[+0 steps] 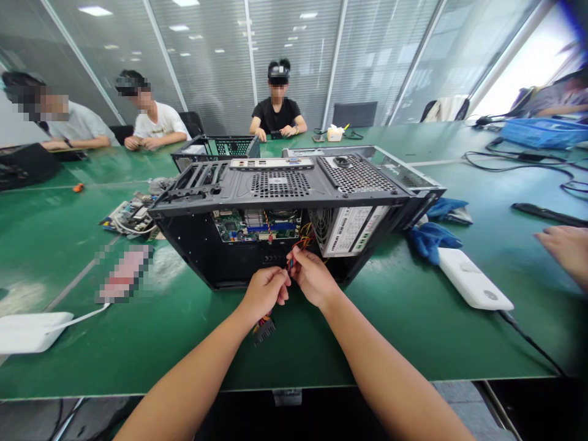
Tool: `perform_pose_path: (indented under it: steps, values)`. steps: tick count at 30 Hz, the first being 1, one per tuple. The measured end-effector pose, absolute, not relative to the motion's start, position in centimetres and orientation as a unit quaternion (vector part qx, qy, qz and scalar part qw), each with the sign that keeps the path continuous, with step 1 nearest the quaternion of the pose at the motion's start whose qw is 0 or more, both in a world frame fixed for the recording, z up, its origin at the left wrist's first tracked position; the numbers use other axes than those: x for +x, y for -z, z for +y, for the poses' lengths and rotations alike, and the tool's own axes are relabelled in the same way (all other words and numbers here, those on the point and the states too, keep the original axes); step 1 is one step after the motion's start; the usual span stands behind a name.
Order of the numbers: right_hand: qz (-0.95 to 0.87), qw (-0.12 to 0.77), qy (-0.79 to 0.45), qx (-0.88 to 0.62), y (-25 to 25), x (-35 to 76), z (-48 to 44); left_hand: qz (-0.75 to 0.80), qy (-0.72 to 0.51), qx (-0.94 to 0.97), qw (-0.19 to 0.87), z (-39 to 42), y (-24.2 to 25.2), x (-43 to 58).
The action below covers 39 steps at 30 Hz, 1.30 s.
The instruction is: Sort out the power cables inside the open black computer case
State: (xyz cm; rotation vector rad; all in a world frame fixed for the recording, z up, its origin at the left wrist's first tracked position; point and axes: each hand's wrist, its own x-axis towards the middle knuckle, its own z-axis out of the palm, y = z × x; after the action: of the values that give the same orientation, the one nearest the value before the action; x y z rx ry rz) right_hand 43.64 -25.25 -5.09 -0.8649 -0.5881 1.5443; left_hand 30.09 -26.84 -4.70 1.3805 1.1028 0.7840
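A black computer case lies on the green table with its open side facing me. Inside it are a motherboard on the left and a power supply on the right. Coloured power cables run out from beside the power supply. My left hand is closed in a pinch on the cables, and a black multi-pin connector hangs below it. My right hand pinches the same cables just to the right. Fingers hide part of the bundle.
Left are a pile of boards and cables, a blurred pink phone-like object and a white power bank. Right are blue gloves, another white power bank and a person's hand. More cases and several people are beyond.
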Motion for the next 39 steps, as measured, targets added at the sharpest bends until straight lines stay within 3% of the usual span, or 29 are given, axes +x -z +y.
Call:
perform_pose_path:
  steps: [4, 19, 39]
  values:
    - [-0.26, 0.59, -0.669, -0.371, 5.1, 43.6, -25.3, 0.474, -0.334, 0.612, 0.538, -26.9, 4.5, 30.0]
    - [-0.275, 0.588, -0.664, -0.37, 5.3, 43.6, -25.1, 0.527, -0.322, 0.74, 0.265, -27.7, 3.7, 30.0]
    - [-0.269, 0.59, -0.662, -0.377, 5.2, 43.6, -25.2, 0.527, -0.296, 0.759, 0.242, -27.7, 3.6, 29.9]
